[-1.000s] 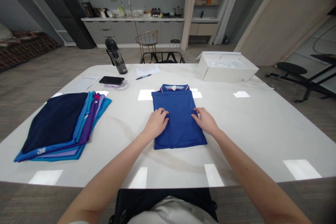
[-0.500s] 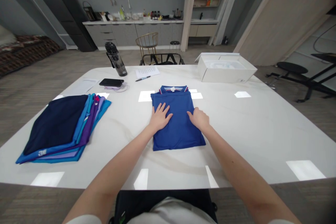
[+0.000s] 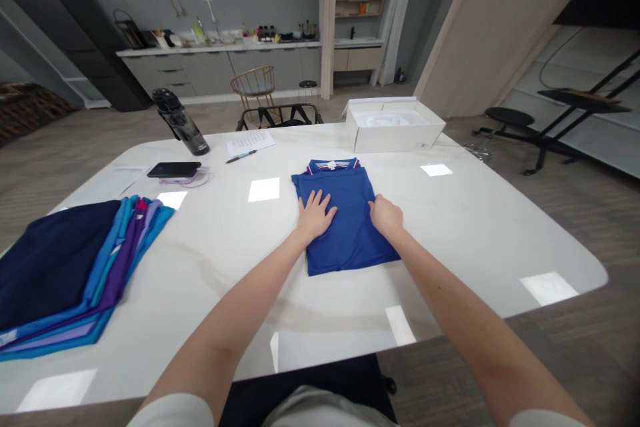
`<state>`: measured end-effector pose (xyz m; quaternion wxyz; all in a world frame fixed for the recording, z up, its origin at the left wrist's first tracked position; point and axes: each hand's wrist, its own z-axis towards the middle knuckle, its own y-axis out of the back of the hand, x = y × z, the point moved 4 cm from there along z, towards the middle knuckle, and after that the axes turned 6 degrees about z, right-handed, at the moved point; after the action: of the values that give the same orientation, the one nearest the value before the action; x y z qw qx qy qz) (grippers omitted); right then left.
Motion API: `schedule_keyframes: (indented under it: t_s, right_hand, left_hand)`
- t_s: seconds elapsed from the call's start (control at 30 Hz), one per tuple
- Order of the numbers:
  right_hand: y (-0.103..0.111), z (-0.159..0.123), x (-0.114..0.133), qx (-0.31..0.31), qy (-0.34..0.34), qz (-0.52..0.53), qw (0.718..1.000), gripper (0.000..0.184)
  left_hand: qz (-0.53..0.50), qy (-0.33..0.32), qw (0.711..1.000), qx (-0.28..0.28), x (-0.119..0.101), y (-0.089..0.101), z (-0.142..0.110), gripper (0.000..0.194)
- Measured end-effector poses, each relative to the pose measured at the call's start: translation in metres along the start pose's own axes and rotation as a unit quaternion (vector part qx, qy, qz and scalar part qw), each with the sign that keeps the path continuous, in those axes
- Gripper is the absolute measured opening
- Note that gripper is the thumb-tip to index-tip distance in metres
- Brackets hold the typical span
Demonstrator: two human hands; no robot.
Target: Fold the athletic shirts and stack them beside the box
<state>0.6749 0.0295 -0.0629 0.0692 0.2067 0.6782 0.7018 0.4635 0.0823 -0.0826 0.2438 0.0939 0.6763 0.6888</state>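
Note:
A folded blue polo shirt (image 3: 350, 240) lies on the white table in front of me, its striped collar at the far end. My left hand (image 3: 315, 215) rests flat on the shirt's left side with fingers spread. At the right edge, my right hand (image 3: 387, 215) is closed, thumb and curled fingers pinching the fabric; its fingertips are partly hidden. Off to the left sits a stack of folded clothes (image 3: 55, 260), navy on top, with blue, purple and teal layers below.
On the white table (image 3: 475, 233) stand an open white box (image 3: 390, 137) at the back right and a dark water bottle (image 3: 183, 123) at the back left. A phone (image 3: 175, 169), papers (image 3: 250, 140) and a pen (image 3: 241, 156) lie near the bottle. A chair (image 3: 280, 115) stands beyond.
My view has turned to the right, so the clothes stack sits partly out of frame. Both hands stay at the same places on the shirt, which looks slightly rotated.

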Motion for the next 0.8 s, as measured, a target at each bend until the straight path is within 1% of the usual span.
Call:
schedule_keyframes:
  t_s: [0.1,0.2,0.3,0.4,0.5,0.57,0.67,0.73,0.8]
  right_hand:
    - [0.008,0.011,-0.045,-0.012,-0.027,-0.018,0.999,0.032]
    - [0.018,0.021,-0.097,-0.017,-0.063,-0.034,0.997,0.032]
    - [0.031,0.029,-0.154,-0.022,-0.104,-0.049,0.993,0.033]
    - [0.043,0.038,-0.211,-0.041,-0.136,-0.064,0.988,0.034]
    - [0.052,0.046,-0.258,-0.061,-0.152,-0.073,0.984,0.035]
    - [0.055,0.05,-0.281,-0.07,-0.161,-0.072,0.982,0.036]
    - [0.057,0.055,-0.303,-0.074,-0.176,-0.062,0.98,0.039]
    - [0.056,0.056,-0.311,-0.078,-0.179,-0.057,0.979,0.04]
    - [0.056,0.057,-0.315,-0.085,-0.171,-0.058,0.98,0.039]
  left_hand:
    - [-0.019,-0.019,1.0,0.002,-0.044,-0.011,0.021,0.065]
    - [-0.044,-0.06,0.997,0.014,-0.094,-0.02,0.037,0.063]
    - [-0.064,-0.132,0.988,0.04,-0.145,-0.029,0.047,0.062]
    - [-0.062,-0.203,0.976,0.055,-0.191,-0.038,0.052,0.062]
    - [-0.049,-0.231,0.97,0.055,-0.228,-0.046,0.059,0.063]
    - [-0.039,-0.231,0.971,0.054,-0.248,-0.052,0.067,0.063]
    - [-0.033,-0.229,0.972,0.053,-0.27,-0.06,0.08,0.063]
    - [-0.033,-0.23,0.971,0.049,-0.278,-0.064,0.085,0.063]
    - [-0.033,-0.23,0.972,0.043,-0.281,-0.065,0.088,0.063]
